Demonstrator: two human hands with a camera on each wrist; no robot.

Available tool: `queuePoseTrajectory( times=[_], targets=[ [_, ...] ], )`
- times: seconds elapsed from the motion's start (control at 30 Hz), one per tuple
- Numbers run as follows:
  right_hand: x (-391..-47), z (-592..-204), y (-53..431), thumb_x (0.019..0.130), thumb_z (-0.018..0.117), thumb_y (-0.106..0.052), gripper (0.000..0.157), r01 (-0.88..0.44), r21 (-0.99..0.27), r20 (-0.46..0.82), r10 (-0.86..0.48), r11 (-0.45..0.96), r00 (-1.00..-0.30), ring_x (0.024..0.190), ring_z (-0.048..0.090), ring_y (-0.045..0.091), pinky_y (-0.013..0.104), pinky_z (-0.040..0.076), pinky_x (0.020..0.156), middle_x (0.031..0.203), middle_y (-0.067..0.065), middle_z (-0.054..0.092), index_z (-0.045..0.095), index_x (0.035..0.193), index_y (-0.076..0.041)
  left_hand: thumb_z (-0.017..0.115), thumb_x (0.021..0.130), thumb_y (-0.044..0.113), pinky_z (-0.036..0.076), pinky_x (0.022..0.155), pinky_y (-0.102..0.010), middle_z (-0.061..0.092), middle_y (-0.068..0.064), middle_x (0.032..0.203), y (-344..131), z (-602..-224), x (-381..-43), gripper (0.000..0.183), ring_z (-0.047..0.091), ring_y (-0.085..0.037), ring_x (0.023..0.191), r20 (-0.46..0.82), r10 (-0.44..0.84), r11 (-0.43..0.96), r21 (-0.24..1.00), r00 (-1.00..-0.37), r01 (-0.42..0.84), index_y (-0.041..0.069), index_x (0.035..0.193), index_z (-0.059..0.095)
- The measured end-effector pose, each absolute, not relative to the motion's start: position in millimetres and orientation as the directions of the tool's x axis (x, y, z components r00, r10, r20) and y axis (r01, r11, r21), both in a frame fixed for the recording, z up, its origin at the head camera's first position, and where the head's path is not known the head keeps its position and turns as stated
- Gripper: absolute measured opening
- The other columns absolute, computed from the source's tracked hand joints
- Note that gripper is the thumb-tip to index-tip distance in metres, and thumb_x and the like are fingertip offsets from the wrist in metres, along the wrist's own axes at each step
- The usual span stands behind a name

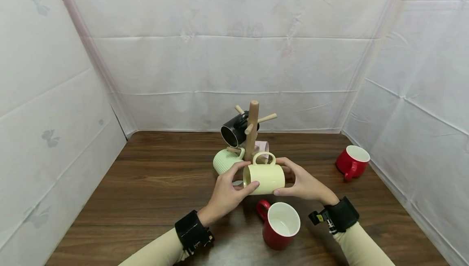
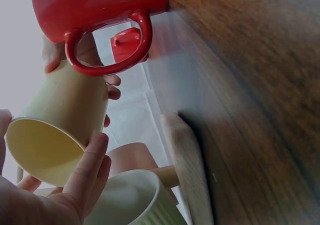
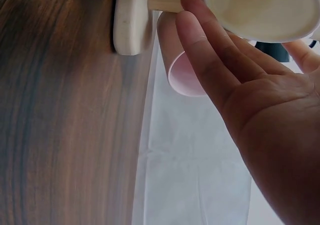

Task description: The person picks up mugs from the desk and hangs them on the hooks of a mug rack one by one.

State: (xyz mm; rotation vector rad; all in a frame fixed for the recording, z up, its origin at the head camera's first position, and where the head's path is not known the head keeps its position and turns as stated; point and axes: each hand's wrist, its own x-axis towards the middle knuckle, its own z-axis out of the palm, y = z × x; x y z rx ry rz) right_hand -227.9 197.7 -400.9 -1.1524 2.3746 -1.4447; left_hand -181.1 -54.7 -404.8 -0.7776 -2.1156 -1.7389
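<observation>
Both hands hold a pale yellow mug [image 1: 267, 179] sideways above the table, in front of a wooden mug stand [image 1: 253, 131]. Its handle points up and its mouth faces left. My left hand [image 1: 228, 196] grips the mouth end, thumb in front and fingers partly hidden behind. At the base end, my right hand [image 1: 305, 182] holds the mug between thumb and fingers. In the right wrist view the mug's base [image 3: 262, 10] lies above the fingers. On the stand hang a black mug [image 1: 231, 132], a light green ribbed mug [image 1: 225, 161] and a pink mug [image 1: 261, 147].
A red mug [image 1: 280, 227] with a white inside stands upright between the forearms, handle to the left. Another red mug [image 1: 349, 162] stands at the right edge of the wooden table [image 1: 157, 192]. White sheeting [image 1: 227, 62] encloses the back and sides.
</observation>
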Motion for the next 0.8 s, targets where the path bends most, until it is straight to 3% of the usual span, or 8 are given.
queuePoseTrajectory(
  times=[0.17,0.27,0.47,0.6,0.8],
  targets=[
    [-228.8,-402.0,197.7,0.077,0.075,-0.015,0.073,-0.54,-0.802,0.251,-0.676,0.256,-0.693,0.091,0.062,0.02,0.046,0.053,0.075,0.105,0.006,0.062,0.034,0.136,-0.01,0.073,0.08,0.016,0.054,0.069,-0.038,0.057,-0.017,0.115,-52.9,-410.5,-182.1,0.051,0.06,-0.025,0.096,0.54,0.207,0.126,0.812,-0.816,0.57,0.001,0.124,0.052],
    [-231.5,-406.6,198.2,0.077,0.075,-0.015,0.074,-0.53,-0.811,0.241,-0.685,0.247,-0.687,0.09,0.062,0.021,0.047,0.052,0.075,0.104,0.007,0.062,0.033,0.136,-0.006,0.073,0.079,0.015,0.055,0.067,-0.037,0.058,-0.018,0.114,-52.0,-413.3,-182.2,0.051,0.06,-0.026,0.094,0.543,0.198,0.133,0.81,-0.816,0.571,0.0,0.123,0.052],
    [-236.8,-411.8,198.2,0.077,0.075,-0.014,0.074,-0.528,-0.817,0.245,-0.688,0.233,-0.683,0.089,0.062,0.021,0.048,0.053,0.074,0.103,0.008,0.061,0.033,0.136,-0.005,0.075,0.077,0.016,0.055,0.063,-0.04,0.059,-0.017,0.113,-49.3,-423.2,-189.2,0.051,0.06,-0.029,0.094,0.567,0.158,0.158,0.794,-0.808,0.587,0.001,0.121,0.054],
    [-239.7,-412.4,199.1,0.077,0.075,-0.015,0.073,-0.529,-0.813,0.243,-0.685,0.241,-0.686,0.09,0.062,0.02,0.047,0.052,0.075,0.105,0.008,0.061,0.033,0.137,-0.006,0.075,0.077,0.025,0.055,0.065,-0.045,0.06,-0.008,0.115,-48.2,-437.8,-200.6,0.053,0.058,-0.024,0.099,0.576,0.141,0.203,0.779,-0.805,0.593,0.008,0.122,0.055],
    [-244.6,-413.0,201.1,0.078,0.074,-0.013,0.074,-0.533,-0.812,0.238,-0.698,0.239,-0.675,0.091,0.061,0.021,0.046,0.052,0.076,0.109,0.009,0.06,0.032,0.139,-0.005,0.073,0.076,0.042,0.055,0.067,-0.039,0.06,0.006,0.116,-49.0,-452.2,-210.4,0.056,0.056,-0.012,0.103,0.572,0.125,0.314,0.752,-0.811,0.579,0.021,0.124,0.055]
  ],
)
